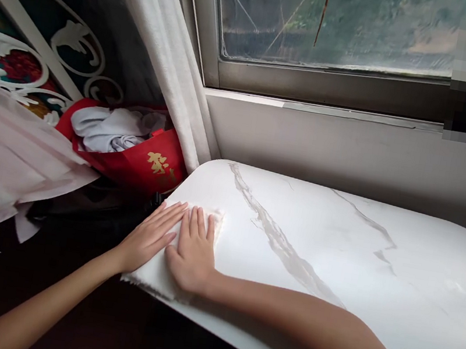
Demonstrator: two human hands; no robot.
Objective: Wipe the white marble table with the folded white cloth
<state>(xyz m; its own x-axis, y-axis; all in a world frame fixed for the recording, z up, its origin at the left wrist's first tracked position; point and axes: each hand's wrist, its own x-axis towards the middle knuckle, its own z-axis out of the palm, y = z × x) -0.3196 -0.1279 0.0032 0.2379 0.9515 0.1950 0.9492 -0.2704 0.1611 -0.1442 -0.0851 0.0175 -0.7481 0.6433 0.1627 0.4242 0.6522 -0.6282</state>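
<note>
A white cloth [166, 282] lies flat at the left end of a white marble-patterned table [290, 207], its frayed lower edge reaching the table's front edge. My left hand [150, 238] rests on the cloth's left part with fingers stretched out. Close beside it, my right hand [193, 251] presses flat on the cloth, fingers spread and pointing away from me. The two hands nearly touch at the fingertips and thumbs. Neither hand grips anything.
A red bag [128, 167] with gold lettering holds pale clothes [110, 128] left of the table. A white curtain [166, 40] hangs behind it. Pale pink fabric [5, 162] drapes at the far left. A window [335, 31] and a low wall stand behind the table.
</note>
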